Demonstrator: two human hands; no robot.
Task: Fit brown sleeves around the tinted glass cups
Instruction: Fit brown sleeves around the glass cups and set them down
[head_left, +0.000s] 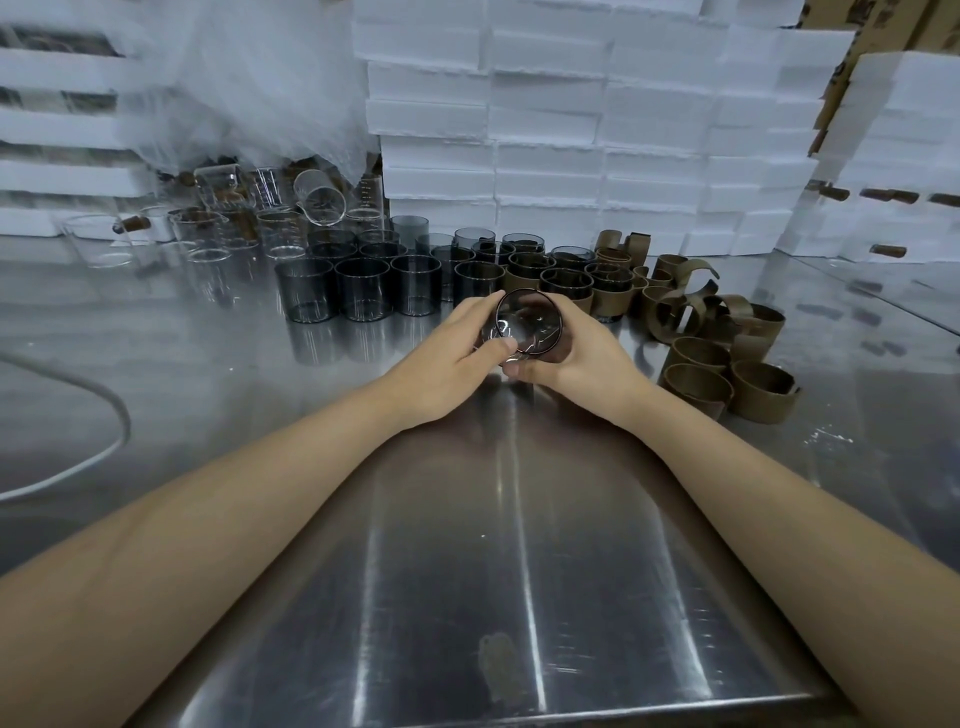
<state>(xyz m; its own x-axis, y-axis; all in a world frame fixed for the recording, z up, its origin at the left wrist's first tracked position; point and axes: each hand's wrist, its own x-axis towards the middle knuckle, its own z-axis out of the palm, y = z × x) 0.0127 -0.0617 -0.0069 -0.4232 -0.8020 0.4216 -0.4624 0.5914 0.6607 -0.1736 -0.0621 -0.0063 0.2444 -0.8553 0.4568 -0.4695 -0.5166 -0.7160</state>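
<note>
Beyond my left hand (457, 348), clear beakers (208, 234) carry printed scale marks too small to read, with bare tinted cups (363, 291) just beside them. Both hands grip one tinted glass cup (527, 322), tilted with its mouth toward me, over the surface (467, 571). Past my right hand (576, 358) stand sleeved cups (566, 288); loose brown sleeves (727, 374) lie to its right.

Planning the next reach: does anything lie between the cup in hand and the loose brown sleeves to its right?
Nothing visible. The left hand and right hand hold the tinted cup; only bare steel table lies between it and the nearest loose sleeves.
</note>
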